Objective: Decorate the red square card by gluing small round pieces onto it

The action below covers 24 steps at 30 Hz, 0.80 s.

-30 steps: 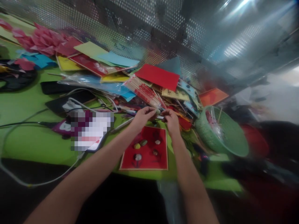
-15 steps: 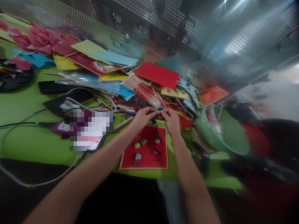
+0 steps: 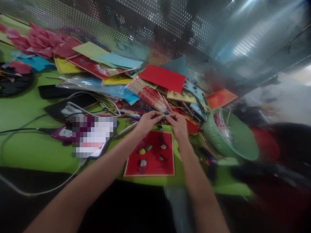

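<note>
My left hand (image 3: 147, 123) and my right hand (image 3: 178, 124) meet fingertip to fingertip above the far edge of a red card (image 3: 167, 161). Both pinch one small pale object (image 3: 164, 116), too small to name. Several small painted stones (image 3: 143, 151) lie on the red card, just below my hands. A bundle of thin sticks in clear wrap (image 3: 149, 94) lies just beyond my fingers.
Coloured paper sheets (image 3: 162, 77) are heaped across the green table (image 3: 29, 145) at the back. A green basket (image 3: 239, 139) stands at the right. Cables (image 3: 36, 126), a dark tablet (image 3: 60, 108) and a blurred-out item lie at the left. Pink paper flowers (image 3: 36, 42) sit far left.
My hands have drawn a little closer together, fingertips now touching at the small object. Otherwise nothing has moved.
</note>
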Available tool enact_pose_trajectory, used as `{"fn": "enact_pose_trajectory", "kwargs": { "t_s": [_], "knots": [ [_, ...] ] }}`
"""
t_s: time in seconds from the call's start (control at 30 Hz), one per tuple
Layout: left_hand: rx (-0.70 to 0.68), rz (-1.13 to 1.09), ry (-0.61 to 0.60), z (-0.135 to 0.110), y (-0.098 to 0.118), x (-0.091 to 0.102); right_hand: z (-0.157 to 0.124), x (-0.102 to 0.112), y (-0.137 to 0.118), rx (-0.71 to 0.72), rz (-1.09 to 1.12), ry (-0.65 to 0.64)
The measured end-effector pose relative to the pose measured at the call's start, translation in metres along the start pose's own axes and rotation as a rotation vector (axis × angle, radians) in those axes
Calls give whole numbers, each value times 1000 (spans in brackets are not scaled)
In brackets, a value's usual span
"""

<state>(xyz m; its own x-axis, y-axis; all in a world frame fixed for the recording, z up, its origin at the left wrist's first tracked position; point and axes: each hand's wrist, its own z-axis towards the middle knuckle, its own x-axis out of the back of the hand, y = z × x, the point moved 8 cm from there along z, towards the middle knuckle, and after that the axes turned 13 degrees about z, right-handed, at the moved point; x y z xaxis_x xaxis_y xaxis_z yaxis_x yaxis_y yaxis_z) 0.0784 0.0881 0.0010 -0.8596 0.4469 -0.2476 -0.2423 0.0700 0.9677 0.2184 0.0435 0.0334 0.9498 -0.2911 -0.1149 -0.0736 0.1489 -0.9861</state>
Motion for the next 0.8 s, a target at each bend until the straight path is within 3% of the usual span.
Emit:
{"fn": "enact_pose_trajectory", "kwargs": {
  "t_s": [0.47,0.8],
  "knots": [
    [-3,-1,-3,0,-1,-1,1,0,1,-17,14,-6],
    [135,-218,3,-3,-10,-2,-1,-5,0,36,-3,-16]
  ]
}}
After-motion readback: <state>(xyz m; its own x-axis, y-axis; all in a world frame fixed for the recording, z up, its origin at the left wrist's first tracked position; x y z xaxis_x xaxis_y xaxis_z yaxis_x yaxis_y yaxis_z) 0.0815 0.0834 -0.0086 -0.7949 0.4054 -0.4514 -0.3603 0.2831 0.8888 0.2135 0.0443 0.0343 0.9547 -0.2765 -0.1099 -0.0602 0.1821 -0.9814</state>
